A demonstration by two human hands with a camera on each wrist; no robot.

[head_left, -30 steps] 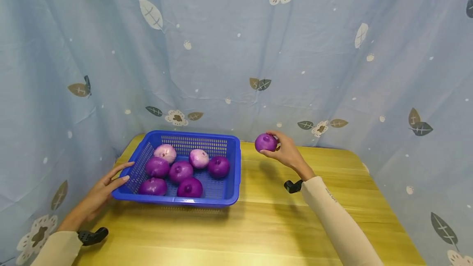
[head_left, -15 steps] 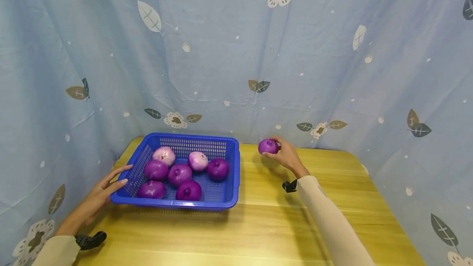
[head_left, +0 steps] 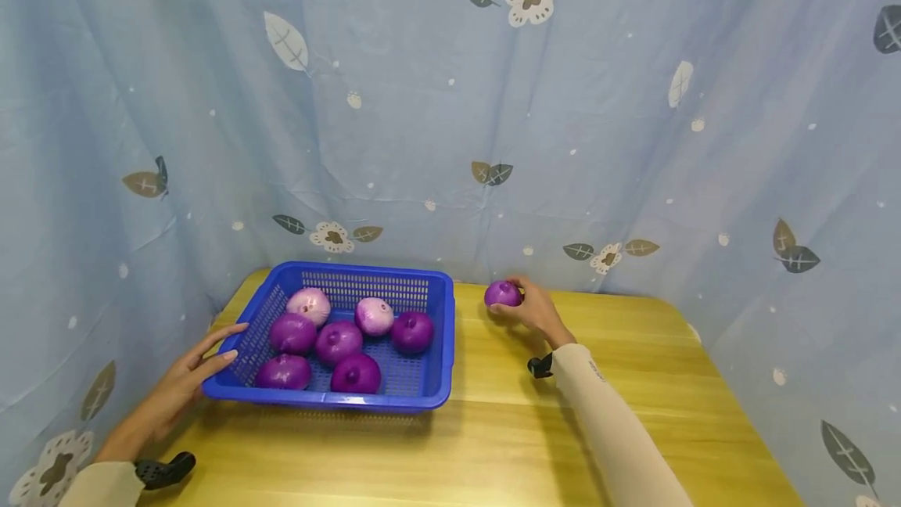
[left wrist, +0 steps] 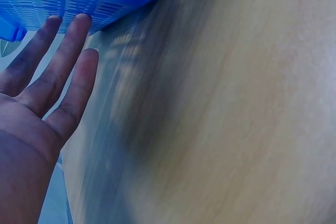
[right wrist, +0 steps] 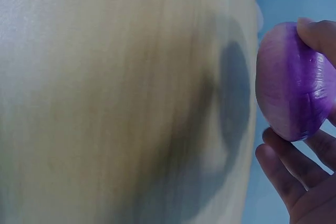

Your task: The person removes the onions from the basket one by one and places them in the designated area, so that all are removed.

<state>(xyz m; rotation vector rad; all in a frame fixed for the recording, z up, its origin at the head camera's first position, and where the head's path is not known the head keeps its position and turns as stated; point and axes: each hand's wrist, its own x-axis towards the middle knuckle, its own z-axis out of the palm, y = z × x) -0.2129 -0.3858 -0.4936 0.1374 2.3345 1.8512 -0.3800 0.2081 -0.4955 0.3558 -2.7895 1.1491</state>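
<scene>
Toward the back of the table, right of the basket, my right hand point(head_left: 535, 313) grips a purple onion point(head_left: 503, 295) between thumb and fingers. The right wrist view shows this onion point(right wrist: 292, 82) close up, glossy, with its shadow apart from it on the wood. My left hand point(head_left: 179, 390) rests at the left rim of a blue plastic basket point(head_left: 449, 350), thumb and forefinger lying over the edge. In the left wrist view the other fingers point(left wrist: 73, 98) stretch out straight to the basket's slotted outer wall point(left wrist: 79, 1). Several purple onions point(head_left: 339, 343) and paler ones point(head_left: 375, 316) lie inside.
The basket stands on the left part of a yellow wood-grain table point(head_left: 521, 444). A blue curtain point(head_left: 422, 100) with leaves and flowers hangs along the back and both sides, close behind the table's far edge.
My right hand has lowered the onion toward the tabletop, after a slight shift right and back left. My left hand stays at the basket's rim. The head view has tilted slightly upward.
</scene>
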